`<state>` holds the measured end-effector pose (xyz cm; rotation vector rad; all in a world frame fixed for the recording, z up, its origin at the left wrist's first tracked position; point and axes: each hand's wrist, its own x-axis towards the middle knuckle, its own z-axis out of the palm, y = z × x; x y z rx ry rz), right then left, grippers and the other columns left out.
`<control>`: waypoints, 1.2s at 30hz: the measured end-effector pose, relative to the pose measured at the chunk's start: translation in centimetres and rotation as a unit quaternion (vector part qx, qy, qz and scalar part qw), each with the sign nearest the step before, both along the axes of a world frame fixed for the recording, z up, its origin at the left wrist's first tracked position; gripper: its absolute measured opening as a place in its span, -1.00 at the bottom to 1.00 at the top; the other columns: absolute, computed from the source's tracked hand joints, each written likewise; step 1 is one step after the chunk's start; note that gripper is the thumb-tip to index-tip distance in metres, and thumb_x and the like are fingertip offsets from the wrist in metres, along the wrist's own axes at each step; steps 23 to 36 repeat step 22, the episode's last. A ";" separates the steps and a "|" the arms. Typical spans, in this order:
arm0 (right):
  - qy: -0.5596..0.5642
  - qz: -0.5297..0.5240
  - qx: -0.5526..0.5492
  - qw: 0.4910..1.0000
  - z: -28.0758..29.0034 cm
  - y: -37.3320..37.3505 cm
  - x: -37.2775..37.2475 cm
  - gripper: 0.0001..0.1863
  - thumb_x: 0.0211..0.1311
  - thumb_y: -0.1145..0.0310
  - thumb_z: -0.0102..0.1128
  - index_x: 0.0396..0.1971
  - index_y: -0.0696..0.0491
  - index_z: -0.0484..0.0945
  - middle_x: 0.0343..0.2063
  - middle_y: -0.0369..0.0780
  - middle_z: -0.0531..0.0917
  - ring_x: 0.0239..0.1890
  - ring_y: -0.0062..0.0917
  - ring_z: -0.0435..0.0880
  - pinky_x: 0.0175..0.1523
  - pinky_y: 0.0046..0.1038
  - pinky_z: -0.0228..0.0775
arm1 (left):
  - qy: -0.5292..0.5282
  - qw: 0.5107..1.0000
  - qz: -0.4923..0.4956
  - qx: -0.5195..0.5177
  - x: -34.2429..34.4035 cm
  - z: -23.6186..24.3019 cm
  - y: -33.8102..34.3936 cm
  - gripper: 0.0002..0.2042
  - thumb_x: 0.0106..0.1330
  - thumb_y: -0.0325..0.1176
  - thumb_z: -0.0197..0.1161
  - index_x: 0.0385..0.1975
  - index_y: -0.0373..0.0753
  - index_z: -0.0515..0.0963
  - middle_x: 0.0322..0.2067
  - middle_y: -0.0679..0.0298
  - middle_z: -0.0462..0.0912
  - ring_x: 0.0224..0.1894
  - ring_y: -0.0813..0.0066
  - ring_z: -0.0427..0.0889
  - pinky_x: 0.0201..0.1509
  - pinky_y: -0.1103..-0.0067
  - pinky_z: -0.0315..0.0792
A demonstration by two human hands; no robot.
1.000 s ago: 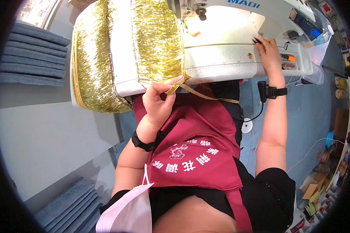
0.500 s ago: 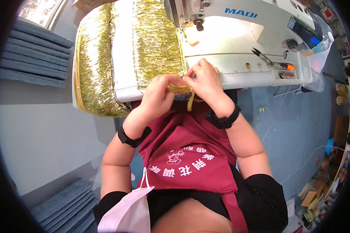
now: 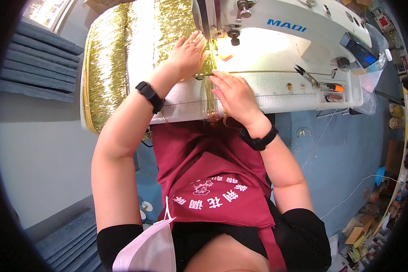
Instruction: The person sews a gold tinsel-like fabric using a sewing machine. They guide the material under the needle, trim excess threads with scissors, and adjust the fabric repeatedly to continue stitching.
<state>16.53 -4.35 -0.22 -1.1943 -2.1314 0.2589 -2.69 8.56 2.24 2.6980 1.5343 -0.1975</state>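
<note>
Gold tinsel fringe [image 3: 105, 59] lies in long bands on the left of the sewing machine's white bed. Flat on the inner band, near the needle area of the sewing machine [image 3: 274, 29], rests my left hand [image 3: 188, 56], its fingers stretched out. My right hand [image 3: 235, 96] lies at the fringe's right edge, fingers extended and fingertips touching that edge, thumb apart. Thin tinsel strands [image 3: 209, 97] hang over the bed's front edge between the hands. An orange-yellow piece [image 3: 225, 55] sits just right of the needle area.
Open snips [image 3: 307, 76] and an orange-handled tool [image 3: 334, 87] lie at the bed's right end. A ruler strip [image 3: 285, 98] runs along the front edge. Blue-grey padded slabs [image 3: 43, 61] are stacked at left. A clear plastic bottle [image 3: 381, 52] stands behind the right end.
My left hand has moved forward onto the fringe, and its fingers have straightened. My right hand's fingers have extended. The inner fringe has shifted away from the front edge, uncovering the ruler there.
</note>
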 end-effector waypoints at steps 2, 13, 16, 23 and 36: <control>-0.002 -0.009 0.006 1.000 -0.2 0.2 0.1 -0.67 0.30 0.29 0.31 0.03 0.04 0.65 0.16 -0.24 0.63 0.21 -0.34 0.57 0.28 -0.27 0.37 | 0.028 1.000 0.004 -0.003 0.4 0.0 0.8 -0.42 0.63 -0.02 -0.19 0.47 -0.30 0.25 0.53 0.08 0.21 0.62 0.25 0.05 0.65 0.24 -0.08; -0.048 -0.047 0.032 0.997 0.0 0.2 -0.5 -0.73 0.32 0.29 0.29 -0.02 0.00 0.64 0.21 -0.20 0.58 0.27 -0.35 0.52 0.35 -0.27 0.27 | -0.004 0.999 -0.026 0.047 0.9 -0.1 -3.1 -0.39 0.63 -0.01 -0.16 0.49 -0.33 0.22 0.49 0.05 0.28 0.60 0.16 0.09 0.63 0.21 -0.04; -0.061 -0.058 0.040 0.996 -0.1 0.2 -0.6 -0.72 0.34 0.27 0.28 0.00 -0.01 0.63 0.23 -0.20 0.57 0.29 -0.36 0.50 0.37 -0.25 0.22 | 0.001 0.999 -0.006 0.033 1.2 -0.8 -2.7 -0.35 0.63 0.05 -0.27 0.52 -0.33 0.18 0.56 0.04 0.13 0.64 0.21 -0.04 0.65 0.15 -0.14; -0.086 -0.069 0.035 0.993 -0.2 0.3 -0.7 -0.66 0.35 0.22 0.27 0.07 -0.02 0.60 0.29 -0.20 0.54 0.33 -0.37 0.45 0.40 -0.24 0.18 | 0.015 1.000 0.000 -0.013 1.6 -0.5 -1.3 -0.27 0.63 0.13 -0.34 0.53 -0.37 0.13 0.55 0.01 0.14 0.66 0.20 -0.11 0.67 0.16 -0.26; -0.086 -0.069 0.035 0.993 -0.2 0.3 -0.7 -0.66 0.35 0.22 0.27 0.07 -0.02 0.60 0.29 -0.20 0.54 0.33 -0.37 0.45 0.40 -0.24 0.18 | 0.015 1.000 0.000 -0.013 1.6 -0.5 -1.3 -0.27 0.63 0.13 -0.34 0.53 -0.37 0.13 0.55 0.01 0.14 0.66 0.20 -0.11 0.67 0.16 -0.26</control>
